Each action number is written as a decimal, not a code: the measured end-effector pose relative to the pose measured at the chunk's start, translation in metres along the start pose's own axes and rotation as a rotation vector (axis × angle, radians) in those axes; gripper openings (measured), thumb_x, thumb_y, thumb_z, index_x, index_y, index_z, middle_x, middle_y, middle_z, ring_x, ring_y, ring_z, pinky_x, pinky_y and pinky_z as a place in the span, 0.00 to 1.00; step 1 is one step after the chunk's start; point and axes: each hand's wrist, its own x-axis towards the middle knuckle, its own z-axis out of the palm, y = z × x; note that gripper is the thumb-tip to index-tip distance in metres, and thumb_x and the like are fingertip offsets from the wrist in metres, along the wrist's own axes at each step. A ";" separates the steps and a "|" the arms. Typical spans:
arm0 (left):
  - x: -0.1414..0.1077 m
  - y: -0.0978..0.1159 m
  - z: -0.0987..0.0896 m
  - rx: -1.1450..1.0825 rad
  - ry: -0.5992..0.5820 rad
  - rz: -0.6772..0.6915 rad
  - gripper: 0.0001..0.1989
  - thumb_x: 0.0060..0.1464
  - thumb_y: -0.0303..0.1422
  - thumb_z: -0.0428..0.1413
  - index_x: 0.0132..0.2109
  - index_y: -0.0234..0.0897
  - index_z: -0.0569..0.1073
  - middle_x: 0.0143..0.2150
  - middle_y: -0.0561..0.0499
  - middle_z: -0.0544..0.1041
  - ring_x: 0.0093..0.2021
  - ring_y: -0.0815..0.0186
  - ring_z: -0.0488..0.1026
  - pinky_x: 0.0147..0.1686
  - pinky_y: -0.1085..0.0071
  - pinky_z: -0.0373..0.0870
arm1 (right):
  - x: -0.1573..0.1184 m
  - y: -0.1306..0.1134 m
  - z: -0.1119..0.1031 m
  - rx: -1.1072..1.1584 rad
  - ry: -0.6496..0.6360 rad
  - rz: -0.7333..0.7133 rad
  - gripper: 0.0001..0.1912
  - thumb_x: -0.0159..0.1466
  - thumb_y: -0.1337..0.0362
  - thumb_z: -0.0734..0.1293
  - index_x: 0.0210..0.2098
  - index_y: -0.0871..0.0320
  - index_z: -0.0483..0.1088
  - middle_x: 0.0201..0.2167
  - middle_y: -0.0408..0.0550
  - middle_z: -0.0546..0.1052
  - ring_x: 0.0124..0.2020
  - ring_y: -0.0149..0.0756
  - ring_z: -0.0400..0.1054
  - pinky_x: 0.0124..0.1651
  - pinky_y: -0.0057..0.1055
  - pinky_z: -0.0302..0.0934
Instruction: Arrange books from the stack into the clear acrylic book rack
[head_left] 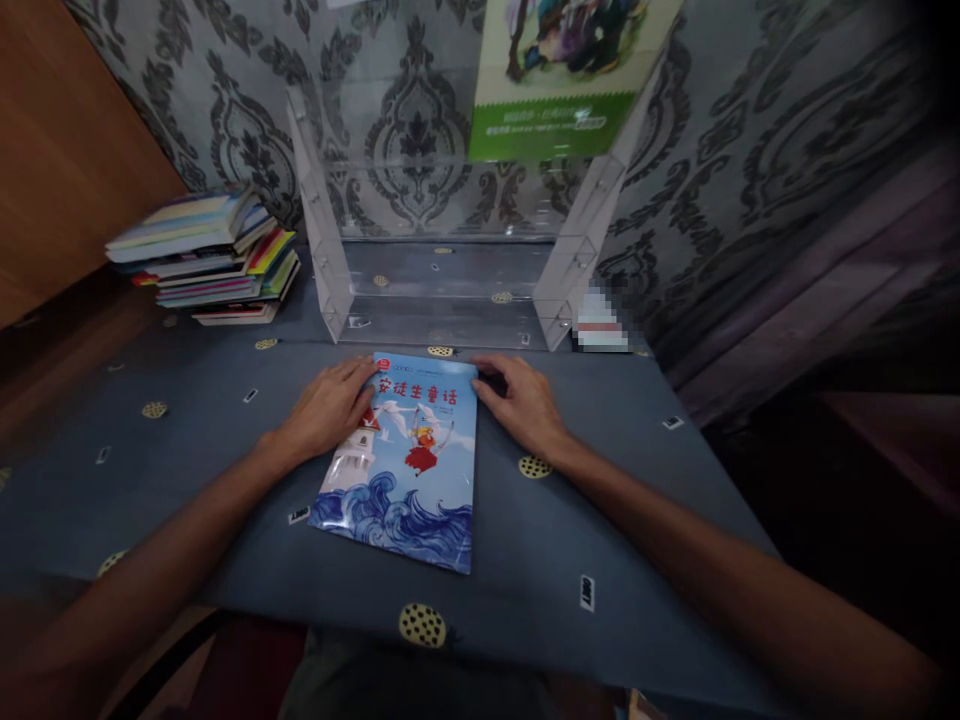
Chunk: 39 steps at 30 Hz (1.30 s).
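A blue picture book (420, 480) rests slightly askew on the cloth-covered table, front cover up, with red Chinese characters, a figure in a red dress and dark blue waves. My left hand (322, 405) grips its upper left edge, the thumb and fingers at the border near the title. At the upper right corner, my right hand (525, 400) has its thumb and bent index finger closed on the edge; its other fingers are partly hidden. Just behind both hands stands a clear acrylic book rack (326, 250) with tiers.
Against the wall on the left is an uneven stack of books (217, 255). A green-and-cream book (555, 120) sits high on the rack. Right of the rack is a blurred-out white object (600, 320). The table (622, 520) has a dark blue cloth printed with pineapples.
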 end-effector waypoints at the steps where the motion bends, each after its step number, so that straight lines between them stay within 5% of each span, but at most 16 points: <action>1: 0.000 -0.001 -0.002 0.022 -0.005 -0.006 0.22 0.67 0.36 0.43 0.62 0.32 0.68 0.64 0.38 0.71 0.63 0.52 0.69 0.61 0.50 0.67 | 0.001 0.000 0.000 0.007 -0.006 -0.004 0.14 0.62 0.66 0.67 0.48 0.52 0.76 0.42 0.49 0.80 0.45 0.48 0.73 0.51 0.50 0.67; 7: -0.004 0.008 -0.005 0.163 0.025 0.011 0.18 0.65 0.30 0.44 0.56 0.33 0.73 0.61 0.36 0.73 0.64 0.47 0.68 0.60 0.45 0.67 | 0.006 0.003 0.003 0.011 -0.058 -0.029 0.16 0.62 0.68 0.67 0.49 0.53 0.76 0.44 0.50 0.80 0.46 0.47 0.72 0.51 0.48 0.66; 13: -0.025 0.063 -0.004 0.043 -0.055 0.252 0.20 0.69 0.36 0.45 0.61 0.32 0.68 0.65 0.36 0.70 0.65 0.50 0.66 0.63 0.47 0.66 | 0.006 0.005 0.005 -0.009 -0.077 -0.070 0.13 0.64 0.68 0.66 0.46 0.54 0.78 0.49 0.51 0.79 0.52 0.49 0.70 0.58 0.52 0.61; 18: -0.048 0.093 -0.013 -0.080 -0.217 0.461 0.20 0.70 0.40 0.46 0.65 0.41 0.65 0.69 0.40 0.65 0.71 0.51 0.58 0.67 0.42 0.58 | 0.002 0.006 0.007 0.002 -0.069 -0.091 0.14 0.66 0.68 0.65 0.48 0.53 0.78 0.57 0.49 0.75 0.61 0.50 0.65 0.66 0.55 0.54; 23: -0.061 0.100 -0.017 -0.073 -0.245 0.590 0.22 0.67 0.42 0.52 0.63 0.41 0.68 0.68 0.40 0.67 0.70 0.50 0.59 0.67 0.41 0.57 | 0.001 0.006 0.009 -0.027 -0.118 -0.100 0.16 0.67 0.68 0.64 0.51 0.52 0.77 0.56 0.49 0.76 0.59 0.50 0.67 0.63 0.54 0.58; 39: -0.070 0.099 -0.005 0.032 -0.101 0.613 0.20 0.68 0.41 0.50 0.63 0.42 0.67 0.66 0.43 0.69 0.69 0.54 0.62 0.67 0.46 0.59 | 0.003 0.011 0.014 -0.070 -0.065 -0.155 0.17 0.66 0.68 0.62 0.52 0.56 0.77 0.56 0.55 0.77 0.58 0.50 0.69 0.61 0.54 0.62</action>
